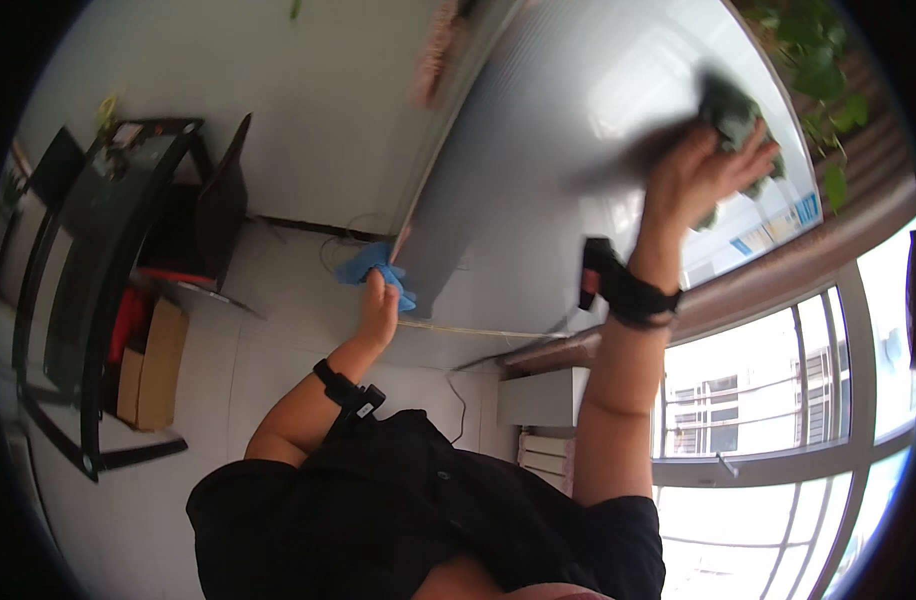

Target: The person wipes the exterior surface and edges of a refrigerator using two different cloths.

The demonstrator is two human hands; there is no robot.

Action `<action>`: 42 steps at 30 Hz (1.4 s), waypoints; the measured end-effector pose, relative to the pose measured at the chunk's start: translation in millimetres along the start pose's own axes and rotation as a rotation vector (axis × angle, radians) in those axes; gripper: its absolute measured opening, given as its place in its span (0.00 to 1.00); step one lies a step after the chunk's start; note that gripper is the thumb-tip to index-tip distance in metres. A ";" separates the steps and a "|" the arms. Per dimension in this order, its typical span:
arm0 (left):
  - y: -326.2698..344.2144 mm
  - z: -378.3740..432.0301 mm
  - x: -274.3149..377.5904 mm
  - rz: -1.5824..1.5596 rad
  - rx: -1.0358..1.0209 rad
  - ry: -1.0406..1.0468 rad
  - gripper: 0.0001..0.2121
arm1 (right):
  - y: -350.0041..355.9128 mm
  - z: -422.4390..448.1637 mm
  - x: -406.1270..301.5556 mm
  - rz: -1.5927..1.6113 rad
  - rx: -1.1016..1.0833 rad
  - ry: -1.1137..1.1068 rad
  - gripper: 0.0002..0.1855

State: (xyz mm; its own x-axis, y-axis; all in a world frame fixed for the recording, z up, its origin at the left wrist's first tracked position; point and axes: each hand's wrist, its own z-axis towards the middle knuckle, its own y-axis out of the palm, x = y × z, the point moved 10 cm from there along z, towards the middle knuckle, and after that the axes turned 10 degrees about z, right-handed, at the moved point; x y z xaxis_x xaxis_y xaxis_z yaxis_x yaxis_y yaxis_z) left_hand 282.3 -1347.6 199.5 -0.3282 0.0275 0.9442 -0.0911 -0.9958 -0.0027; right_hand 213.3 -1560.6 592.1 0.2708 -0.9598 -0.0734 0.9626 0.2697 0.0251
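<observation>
My right hand (709, 172) is raised, its fingers spread over a dark green cloth (728, 112) and pressing it flat against a glossy grey panel (518, 195), apparently the front of a refrigerator. The cloth's upper part is blurred. Lower down, my left hand (381, 309) grips a light blue cloth (368, 264) at the panel's lower left edge. Part of the blue cloth folds around that edge. Printed stickers (777, 229) are on the panel, just below my right hand. Both wrists wear black straps with small devices.
Green leaves (822, 71) trail beside the panel's right edge. A barred window (750, 405) is at right, near a white box-like unit (540, 396). On the left stand a black glass table (90, 217), a dark chair (224, 202) and a cardboard box (154, 367). A cable (462, 409) lies on the floor.
</observation>
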 end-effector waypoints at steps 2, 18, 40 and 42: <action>-2.0 4.9 31.7 -0.066 -0.009 0.047 0.29 | 8.1 -25.1 -26.0 0.012 0.025 -0.131 0.29; 4.6 75.0 166.1 0.313 0.249 0.625 0.23 | -78.4 -62.0 170.9 -0.004 0.255 0.452 0.23; -20.0 75.0 160.3 0.344 0.434 0.582 0.14 | 40.0 -17.2 -63.3 0.016 -0.519 -0.380 0.31; -15.0 74.1 165.7 0.350 0.387 0.591 0.13 | 28.6 -47.3 -69.6 0.119 -0.514 -0.614 0.29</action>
State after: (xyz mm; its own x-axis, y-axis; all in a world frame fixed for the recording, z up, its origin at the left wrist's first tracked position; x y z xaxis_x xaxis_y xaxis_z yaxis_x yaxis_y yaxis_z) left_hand 298.9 -1334.6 380.5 -0.7328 -0.3599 0.5775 0.4080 -0.9116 -0.0503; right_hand 222.2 -1482.4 550.8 0.4648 -0.7533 0.4652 0.8495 0.2314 -0.4741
